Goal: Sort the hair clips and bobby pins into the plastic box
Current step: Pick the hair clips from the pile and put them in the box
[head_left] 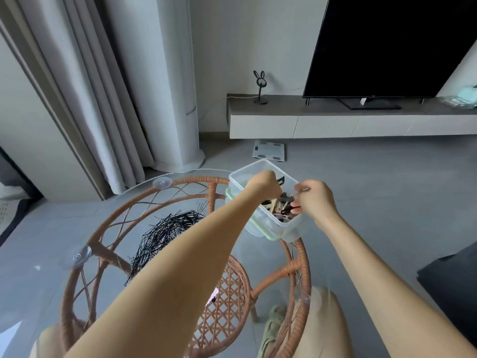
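both bare arms reach forward. the left forearm [180, 267] runs from 7 o'clock toward 1 o'clock. the left hand [263, 186] is knuckles-up with its fingers curled under; whether it holds anything cannot be told. the right forearm [382, 275] comes in from 5 o'clock toward 11. the right hand [316, 200], at the left's 3 o'clock, pinches a dark hair clip [291, 210].

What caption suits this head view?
Left hand and right hand reach into clear plastic box of hair clips on glass-topped rattan table, black bobby pins piled beside.
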Action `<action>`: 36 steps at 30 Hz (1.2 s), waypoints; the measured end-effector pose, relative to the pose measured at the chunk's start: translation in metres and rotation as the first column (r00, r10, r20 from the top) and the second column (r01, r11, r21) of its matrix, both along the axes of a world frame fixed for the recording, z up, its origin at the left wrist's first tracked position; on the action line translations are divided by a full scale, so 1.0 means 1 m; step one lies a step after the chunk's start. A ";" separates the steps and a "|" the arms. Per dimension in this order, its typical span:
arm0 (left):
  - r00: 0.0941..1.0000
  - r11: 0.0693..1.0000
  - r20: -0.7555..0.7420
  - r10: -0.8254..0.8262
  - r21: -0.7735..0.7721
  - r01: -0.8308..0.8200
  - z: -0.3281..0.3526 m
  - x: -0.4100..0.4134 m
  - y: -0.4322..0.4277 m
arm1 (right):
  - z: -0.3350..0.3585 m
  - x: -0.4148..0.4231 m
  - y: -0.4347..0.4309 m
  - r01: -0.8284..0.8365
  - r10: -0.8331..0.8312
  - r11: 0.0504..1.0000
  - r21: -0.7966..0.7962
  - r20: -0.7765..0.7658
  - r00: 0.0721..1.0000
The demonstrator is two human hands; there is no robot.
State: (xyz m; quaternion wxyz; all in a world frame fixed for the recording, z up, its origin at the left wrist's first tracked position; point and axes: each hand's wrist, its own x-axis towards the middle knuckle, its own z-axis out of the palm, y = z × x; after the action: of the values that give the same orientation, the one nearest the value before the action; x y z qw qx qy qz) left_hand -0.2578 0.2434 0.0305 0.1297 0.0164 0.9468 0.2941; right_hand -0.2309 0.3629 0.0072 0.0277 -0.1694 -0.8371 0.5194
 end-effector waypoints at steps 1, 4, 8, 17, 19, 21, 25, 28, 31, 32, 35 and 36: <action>0.999 0.999 0.029 -0.033 -0.026 0.034 -0.002 0.002 0.000 | -0.001 0.003 0.002 0.003 -0.002 1.000 0.028 -0.023 1.000; 0.995 0.996 0.050 -0.089 -0.024 0.091 -0.004 0.009 -0.007 | -0.001 0.016 0.003 -0.014 0.035 0.983 0.185 -0.110 0.993; 0.986 0.990 -0.097 -0.139 -0.019 0.138 0.014 0.033 -0.038 | 0.006 0.055 -0.020 -0.129 0.233 0.905 0.406 -0.219 0.948; 0.993 0.974 -0.039 0.111 -0.196 -0.116 -0.021 0.144 -0.156 | -0.045 0.146 -0.119 -0.666 0.745 0.415 0.620 0.189 0.640; 0.986 0.957 0.018 0.164 -0.244 -0.155 -0.038 0.165 -0.167 | -0.058 0.152 -0.135 -0.605 0.647 0.509 0.613 0.191 0.738; 0.984 0.960 0.041 0.175 -0.230 -0.161 -0.058 0.182 -0.170 | -0.067 0.156 -0.147 -0.544 0.571 0.580 0.607 0.174 0.803; 0.978 0.966 -0.013 0.210 -0.151 -0.210 -0.083 0.194 -0.157 | -0.075 0.156 -0.153 -0.428 0.483 0.647 0.631 0.096 0.871; 0.966 0.955 -0.069 0.249 -0.152 -0.257 -0.085 0.195 -0.141 | -0.079 0.158 -0.149 -0.386 0.441 0.658 0.647 0.085 0.894; 0.961 0.937 -0.091 0.262 -0.214 -0.276 -0.082 0.196 -0.129 | -0.081 0.162 -0.139 -0.367 0.424 0.681 0.634 0.068 0.903; 0.959 0.934 -0.101 0.264 -0.222 -0.280 -0.083 0.196 -0.126 | -0.080 0.164 -0.134 -0.359 0.412 0.697 0.621 0.064 0.909; 0.958 0.912 -0.103 0.269 -0.292 -0.288 -0.083 0.194 -0.121 | -0.082 0.166 -0.120 -0.333 0.387 0.743 0.581 0.033 0.921; 0.959 0.905 -0.096 0.266 -0.317 -0.283 -0.083 0.193 -0.121 | -0.083 0.167 -0.117 -0.330 0.392 0.749 0.575 0.018 0.920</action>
State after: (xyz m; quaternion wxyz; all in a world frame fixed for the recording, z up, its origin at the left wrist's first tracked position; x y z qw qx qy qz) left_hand -0.0649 0.1224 -0.0528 0.0638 -0.1314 0.9782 0.1477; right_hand -0.0638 0.2462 -0.0760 0.0194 0.0388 -0.9673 0.2501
